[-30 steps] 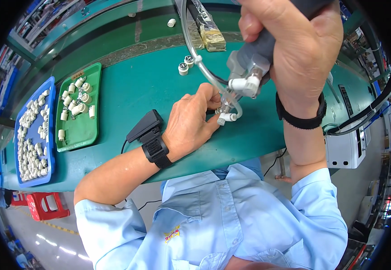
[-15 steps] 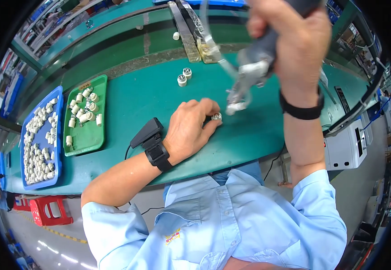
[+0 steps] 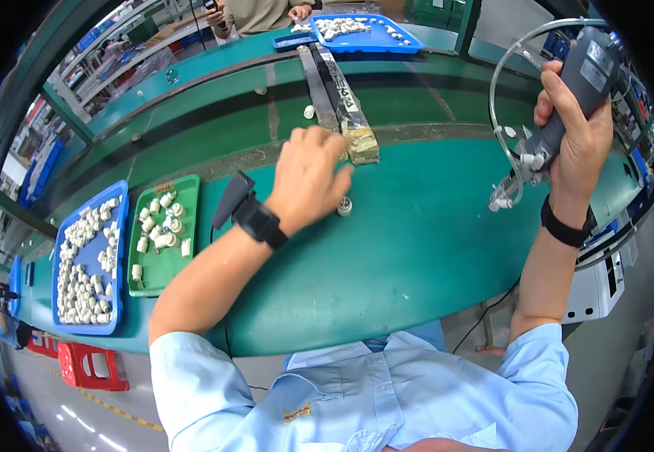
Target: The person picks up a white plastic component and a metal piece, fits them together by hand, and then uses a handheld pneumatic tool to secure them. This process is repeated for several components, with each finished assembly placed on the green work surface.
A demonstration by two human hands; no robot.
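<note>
My right hand [image 3: 579, 135] grips a dark grey electric screwdriver [image 3: 579, 87] with a clear tube and a metal nozzle. It is raised at the right, the nozzle angled down and leftward, apart from the table. My left hand [image 3: 308, 177] is over the green table near the taped bars, thumb and index finger apart; the other fingertips are partly hidden. Just below its thumb stands a small white cylindrical fitting [image 3: 344, 206] with a dark top. What lies under the palm cannot be seen.
At the left lie a green tray [image 3: 165, 279] and a blue tray [image 3: 120, 301], both with several white fittings. Taped bars [image 3: 361, 143] cross the table's far part, one loose fitting [image 3: 309, 112] beside them. Across the table, a person [image 3: 263, 16] works by another blue tray [image 3: 376, 47].
My right hand has lifted the screwdriver away to the right. My left hand has moved farther across the table; the fitting it held is no longer at its former place. The view has shifted.
</note>
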